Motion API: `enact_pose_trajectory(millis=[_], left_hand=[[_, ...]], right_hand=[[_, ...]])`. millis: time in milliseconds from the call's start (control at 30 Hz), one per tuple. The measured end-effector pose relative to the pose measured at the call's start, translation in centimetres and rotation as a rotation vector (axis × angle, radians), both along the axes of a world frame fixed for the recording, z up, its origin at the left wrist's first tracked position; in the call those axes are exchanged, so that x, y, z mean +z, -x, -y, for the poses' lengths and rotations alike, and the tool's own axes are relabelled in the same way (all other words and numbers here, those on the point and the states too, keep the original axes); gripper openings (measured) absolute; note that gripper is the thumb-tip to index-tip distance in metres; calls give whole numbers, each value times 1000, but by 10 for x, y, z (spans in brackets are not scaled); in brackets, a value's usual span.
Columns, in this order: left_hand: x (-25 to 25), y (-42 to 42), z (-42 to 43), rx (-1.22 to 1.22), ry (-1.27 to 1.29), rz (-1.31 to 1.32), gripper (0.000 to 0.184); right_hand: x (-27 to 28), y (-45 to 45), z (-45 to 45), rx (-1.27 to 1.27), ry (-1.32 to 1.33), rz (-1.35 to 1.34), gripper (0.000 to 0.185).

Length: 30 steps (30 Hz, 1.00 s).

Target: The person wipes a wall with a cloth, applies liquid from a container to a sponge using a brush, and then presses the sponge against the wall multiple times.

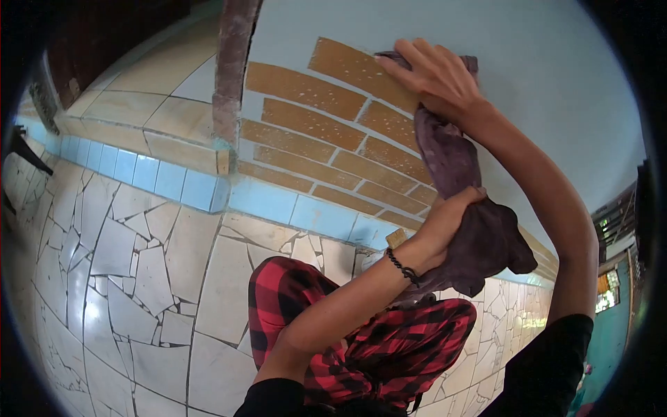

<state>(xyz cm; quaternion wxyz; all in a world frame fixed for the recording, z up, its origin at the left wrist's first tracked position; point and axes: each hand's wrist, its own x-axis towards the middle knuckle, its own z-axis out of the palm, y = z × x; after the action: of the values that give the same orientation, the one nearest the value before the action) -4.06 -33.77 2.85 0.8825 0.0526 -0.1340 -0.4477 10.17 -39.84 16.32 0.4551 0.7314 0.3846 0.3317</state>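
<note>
A dark purple cloth (486, 240) hangs along the painted wall. My left hand (445, 226), with a black braided bracelet (401, 267) at the wrist, is closed around the cloth's middle. Higher up, my right hand (441, 76) presses the cloth's upper end against the wall, its fingers lying over the fabric. Brown brick shapes (306, 90) with pale specks cover the wall beside and below the right hand. The lower part of the cloth droops in folds above my knees.
My legs in red and black checked trousers (292, 292) are bent close to the wall. A pale blue tile strip (264, 199) runs along its foot. A small yellowish block (396, 238) and a partly hidden white object (372, 261) are near my left forearm. Broken-tile flooring (139, 278) surrounds me.
</note>
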Motion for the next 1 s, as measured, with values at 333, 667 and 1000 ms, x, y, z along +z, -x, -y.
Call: enact_pose_trajectory(millis=[333,667,1000], left_hand=[[-7,-6,5,-8,43,4,28],[-8,-7,4,9,40,-6,28],[-9,-10,0,-1,25,-29,30]], right_hand=[[-3,-5,1,5,-14,-9,53],[-3,-3,5,15,-27,-3,52],[-3,-3,1,1,2,21,51]])
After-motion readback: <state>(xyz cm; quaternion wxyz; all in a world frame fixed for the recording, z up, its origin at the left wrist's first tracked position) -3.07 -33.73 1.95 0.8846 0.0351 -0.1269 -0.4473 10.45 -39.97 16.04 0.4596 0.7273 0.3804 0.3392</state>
